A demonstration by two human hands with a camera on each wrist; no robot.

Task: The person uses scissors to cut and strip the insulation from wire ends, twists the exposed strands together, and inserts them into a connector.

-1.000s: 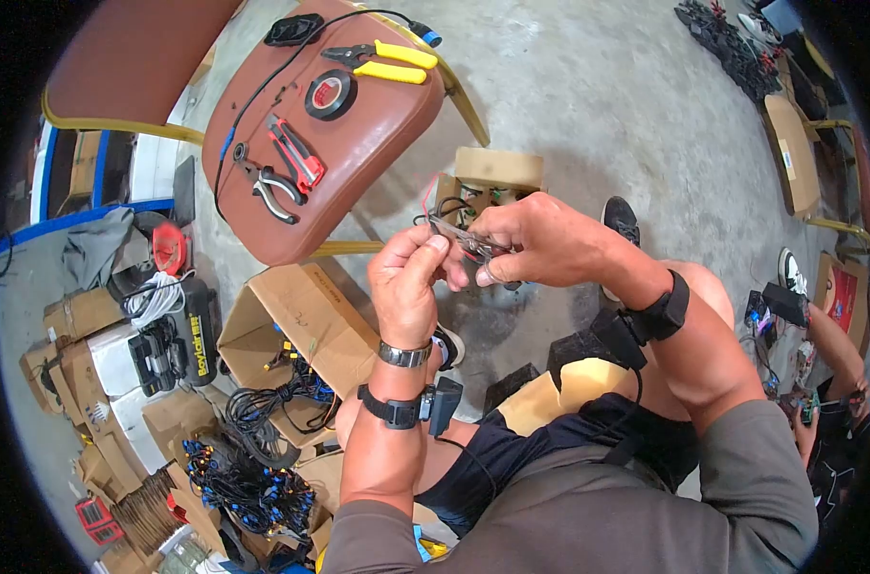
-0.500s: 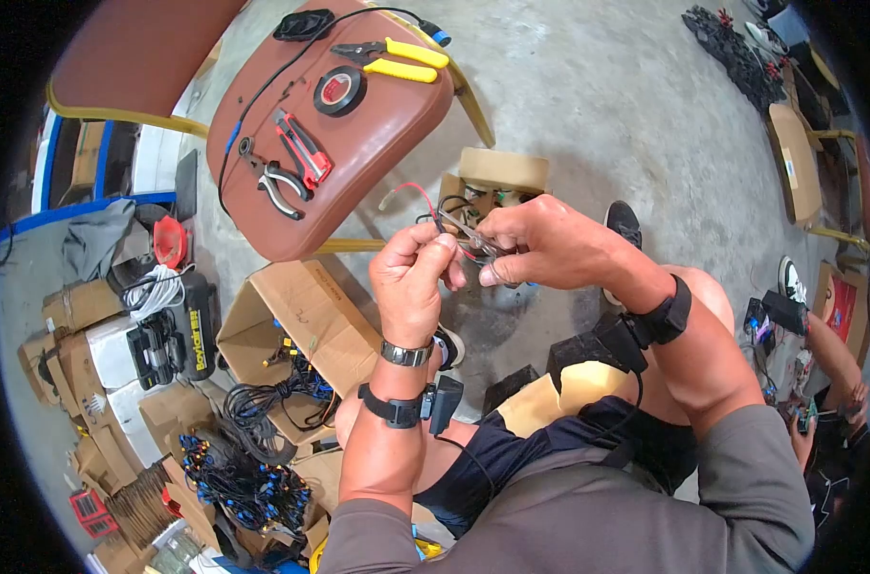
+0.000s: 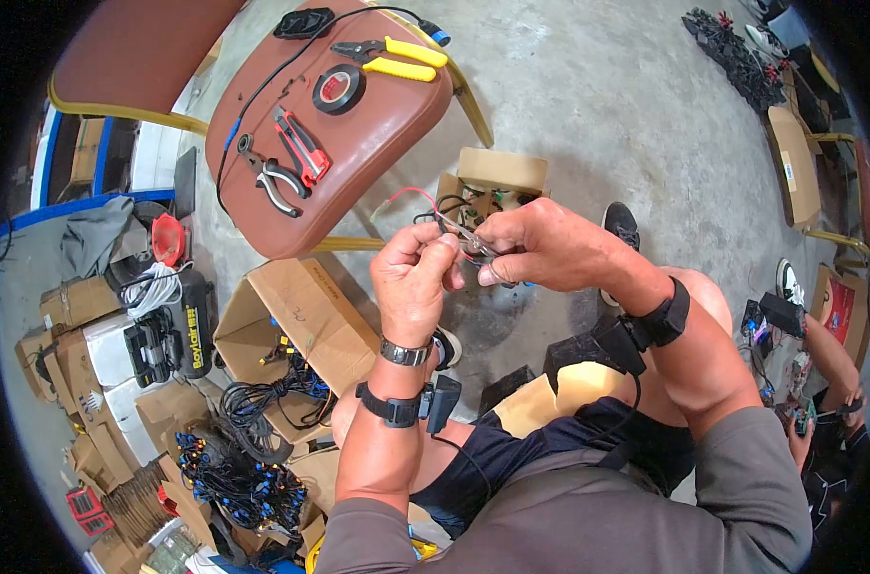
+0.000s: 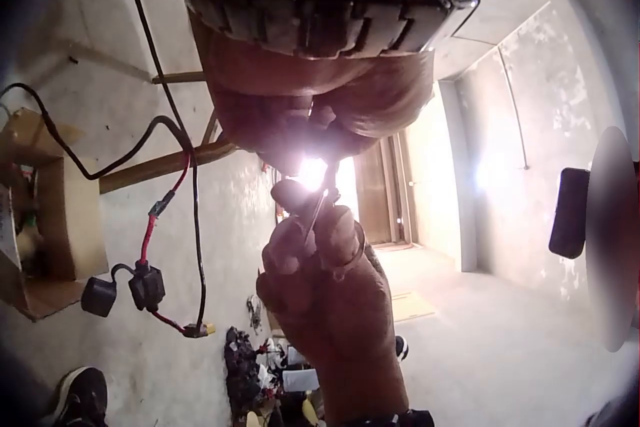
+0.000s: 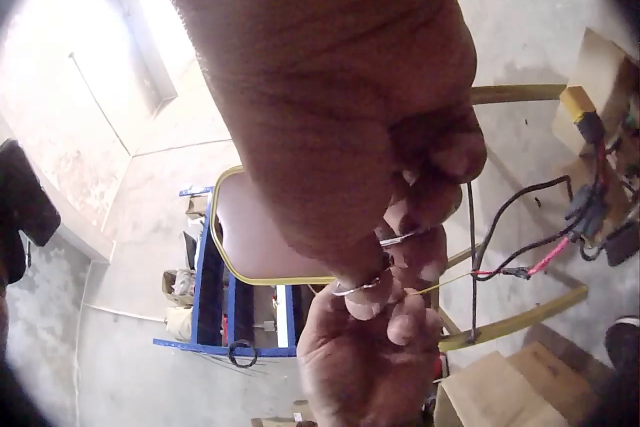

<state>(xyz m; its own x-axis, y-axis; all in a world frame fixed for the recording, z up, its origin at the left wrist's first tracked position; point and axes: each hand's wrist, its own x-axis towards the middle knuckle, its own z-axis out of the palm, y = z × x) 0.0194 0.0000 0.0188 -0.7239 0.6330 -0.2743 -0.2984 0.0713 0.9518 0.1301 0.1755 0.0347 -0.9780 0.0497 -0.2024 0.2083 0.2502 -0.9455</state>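
My left hand (image 3: 408, 285) pinches a thin black cable (image 3: 441, 218) between thumb and fingertips. A red wire (image 3: 414, 191) arcs out leftward beside it, its tip pale. In my right hand (image 3: 545, 247) are small metal scissors (image 3: 466, 233), their blades pointing at the left fingertips; a metal loop (image 5: 358, 288) sits at the thumb in the right wrist view. The cut point is hidden by the fingers. Below the hands in the left wrist view hang red and black wires with a black fuse holder (image 4: 147, 287) and a yellow connector (image 4: 200, 330).
A brown chair (image 3: 378, 134) bears yellow-handled pliers (image 3: 397, 59), black tape (image 3: 339, 90), a red cutter (image 3: 302, 148) and grey-handled pliers (image 3: 277, 187). Open cardboard boxes (image 3: 306, 297) with cables stand by my legs. Another person's arm (image 3: 830, 354) shows at right.
The red wire, upright and short a second ago, now arcs leftward with its pale tip showing. The scissors have shifted slightly at the left fingertips; both hands stay close together.
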